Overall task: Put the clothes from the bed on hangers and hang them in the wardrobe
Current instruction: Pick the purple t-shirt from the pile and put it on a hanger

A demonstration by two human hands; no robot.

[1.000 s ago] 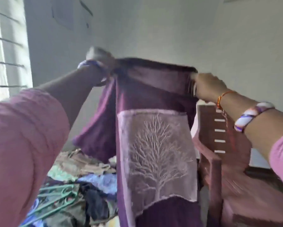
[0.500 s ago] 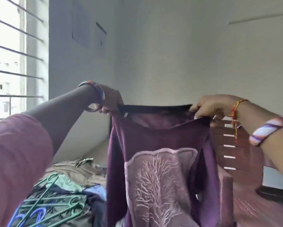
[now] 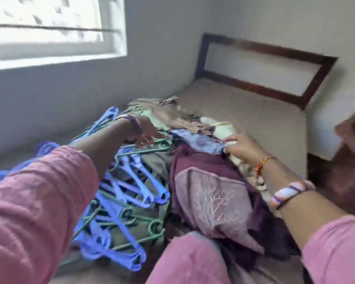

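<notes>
Step in hand: fitting a garment to a hanger. The purple top [image 3: 211, 193] lies spread on the bed [image 3: 254, 115], laid over the heap of other clothes [image 3: 172, 117], its pale tree-printed panel facing up and its neck end pointing away toward the headboard [image 3: 260, 64]. The left hand [image 3: 147, 132] reaches over the pile of hangers [image 3: 129, 181], which lie just beside the top on its left; its fingers are extended and relaxed above a green hanger [image 3: 152, 147], holding nothing. The right hand [image 3: 239, 147] rests at the neck end of the top, fingers curled against a blue-grey patterned cloth [image 3: 201, 143] there; motion blur leaves it uncertain whether they pinch that cloth or merely touch it.

Next move, as judged: one hanger must be drawn free of the tangle without dragging its neighbours, then fed into the neck opening, which the right hand would need to hold open.

The top appears soft and limp, creased at the shoulders, dark purple with a lighter front panel.
</notes>
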